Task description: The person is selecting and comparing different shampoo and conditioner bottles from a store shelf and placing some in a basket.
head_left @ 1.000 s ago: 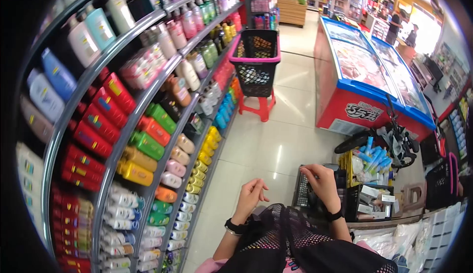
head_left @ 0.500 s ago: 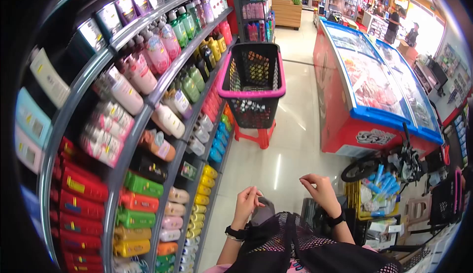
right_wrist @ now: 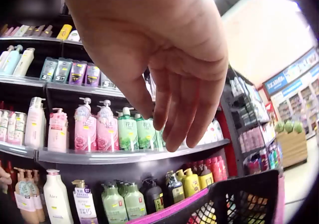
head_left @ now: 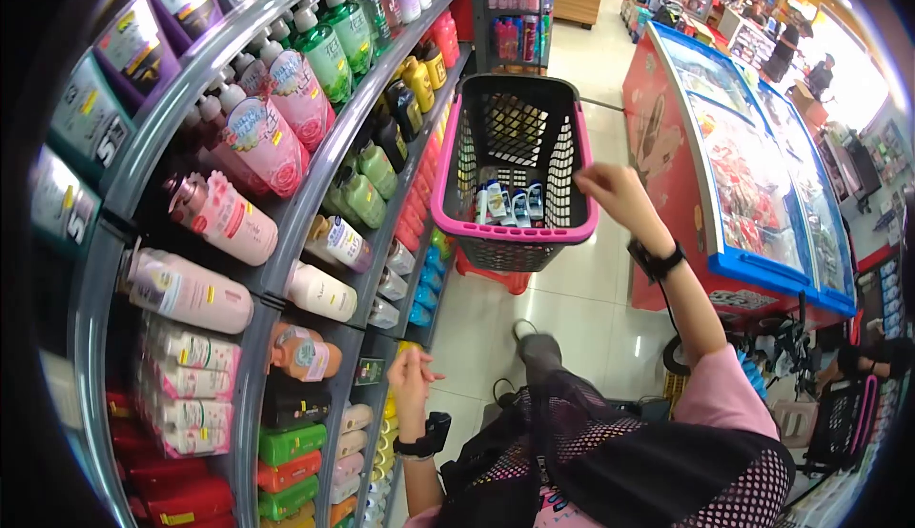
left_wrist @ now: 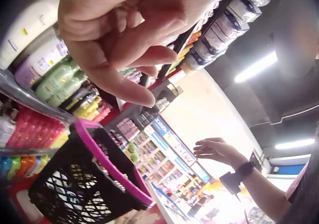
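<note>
My right hand [head_left: 621,202] reaches out beside the right rim of a black shopping basket [head_left: 524,253] with a pink edge. Nothing is in its fingers, which hang loosely bent in the right wrist view. Several small white and blue packs [head_left: 518,206] lie at the bottom of the basket. Low by the shelf, my left hand [head_left: 412,385] is held up with relaxed, slightly curled fingers and holds nothing. In the left wrist view the basket's pink rim [left_wrist: 112,164] shows below and beyond the left hand.
A red stool [head_left: 496,278] supports the basket. Shelves of shampoo and lotion bottles [head_left: 257,147] line the left side. To the right stands a red and blue chest freezer [head_left: 667,147]. Pale floor tiles [head_left: 581,328] run between them, with my foot [head_left: 524,330] on them.
I have come closer to the basket, and its contents now show. My right hand has stretched forward to the rim; my left hand has moved left toward the shelf.
</note>
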